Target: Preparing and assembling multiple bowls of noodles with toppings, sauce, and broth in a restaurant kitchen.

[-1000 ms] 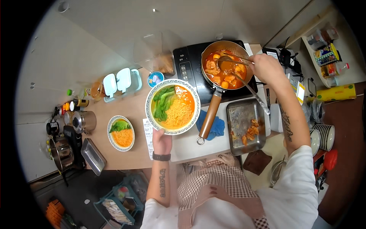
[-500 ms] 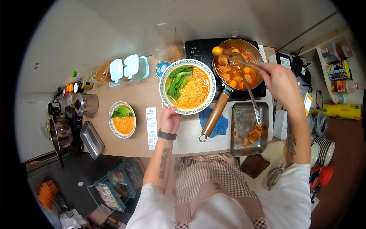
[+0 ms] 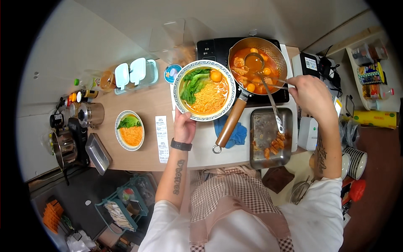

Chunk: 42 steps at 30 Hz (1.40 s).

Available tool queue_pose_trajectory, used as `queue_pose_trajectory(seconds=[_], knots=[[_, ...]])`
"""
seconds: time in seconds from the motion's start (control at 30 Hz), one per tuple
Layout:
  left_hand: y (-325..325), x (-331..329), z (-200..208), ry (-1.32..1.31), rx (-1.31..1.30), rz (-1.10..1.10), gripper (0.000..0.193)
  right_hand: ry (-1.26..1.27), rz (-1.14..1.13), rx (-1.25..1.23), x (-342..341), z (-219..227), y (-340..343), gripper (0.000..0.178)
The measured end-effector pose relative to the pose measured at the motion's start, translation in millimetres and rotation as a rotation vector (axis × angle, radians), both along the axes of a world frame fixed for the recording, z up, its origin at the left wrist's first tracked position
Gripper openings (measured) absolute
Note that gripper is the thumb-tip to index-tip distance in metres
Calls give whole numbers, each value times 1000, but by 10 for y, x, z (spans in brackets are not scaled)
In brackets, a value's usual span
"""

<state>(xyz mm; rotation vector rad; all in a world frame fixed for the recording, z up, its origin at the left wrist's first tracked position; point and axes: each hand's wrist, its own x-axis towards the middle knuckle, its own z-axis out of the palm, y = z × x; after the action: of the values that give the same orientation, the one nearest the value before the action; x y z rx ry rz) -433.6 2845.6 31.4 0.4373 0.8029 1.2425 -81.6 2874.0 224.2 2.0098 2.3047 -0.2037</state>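
Note:
My left hand [image 3: 184,126] grips the rim of a patterned noodle bowl [image 3: 179,107] and holds it up beside the pot. In it are noodles [image 3: 209,97], leafy greens [image 3: 195,90] and one round orange-yellow ball [image 3: 216,76]. My right hand [image 3: 312,93] is closed on thin metal tongs [image 3: 282,87], whose tips reach over the red stew in the pot [image 3: 278,54]. More balls and chunks float in that stew. A ladle [image 3: 273,103] rests with its bowl in the broth and its handle sticking out toward me.
The pot's wooden handle [image 3: 232,124] points toward me above a blue cloth [image 3: 237,135]. To its right lies a metal tray [image 3: 261,157] with orange-brown pieces. A second noodle bowl [image 3: 130,130] stands at left, near a paper receipt [image 3: 162,138]. Behind are light-blue containers [image 3: 137,70].
The ball that the tongs held between pot and bowl now lies in the bowl, at its upper right. My right hand has drawn back right, with the tongs over the pot.

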Motion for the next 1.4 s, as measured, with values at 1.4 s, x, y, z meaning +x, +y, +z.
queue_pose_trajectory(seconds=[1.4], knots=[[-35,114,-74,-24,16,85,70,267,197,128,3,57,-153,17]])
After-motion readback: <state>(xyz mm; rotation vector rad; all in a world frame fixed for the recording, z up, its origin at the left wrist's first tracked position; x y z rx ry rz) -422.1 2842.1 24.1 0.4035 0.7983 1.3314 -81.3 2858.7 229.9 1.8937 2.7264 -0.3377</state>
